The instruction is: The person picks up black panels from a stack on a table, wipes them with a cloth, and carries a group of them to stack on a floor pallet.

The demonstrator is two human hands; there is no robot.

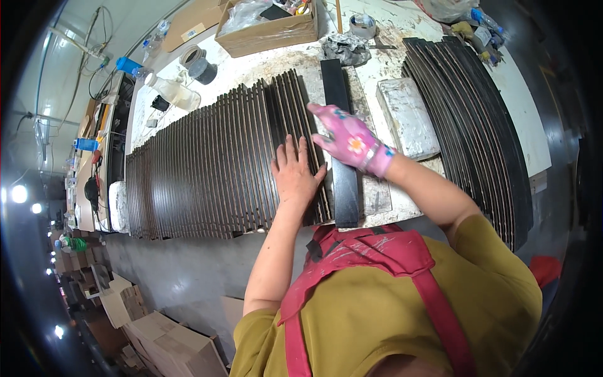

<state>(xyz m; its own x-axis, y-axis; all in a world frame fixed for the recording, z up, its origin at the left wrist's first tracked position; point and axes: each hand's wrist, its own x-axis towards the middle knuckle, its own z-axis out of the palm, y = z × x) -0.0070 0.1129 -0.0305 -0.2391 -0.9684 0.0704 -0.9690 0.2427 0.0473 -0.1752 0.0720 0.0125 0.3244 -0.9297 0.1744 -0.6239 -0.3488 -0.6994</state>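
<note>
A long row of dark strips (201,163), set on edge side by side, runs across the left and middle of the table. My bare left hand (295,173) rests on the right end of this row, fingers spread over the strip edges. In a pink flowered glove, my right hand (352,141) reaches over a single black board (345,195) that lies just right of the row. Its fingers are stretched toward the last strips, with the thumb apart and nothing visible in its grasp. The glove hides the middle of the board.
Right of the board is a block in whitish wrapping (408,119); beyond it stands another row of dark strips (471,125). At the back sit a cardboard box (270,38), a tape roll (362,26), a clear bottle (176,93) and a dark cup (202,71). Cartons (176,342) stand on the floor.
</note>
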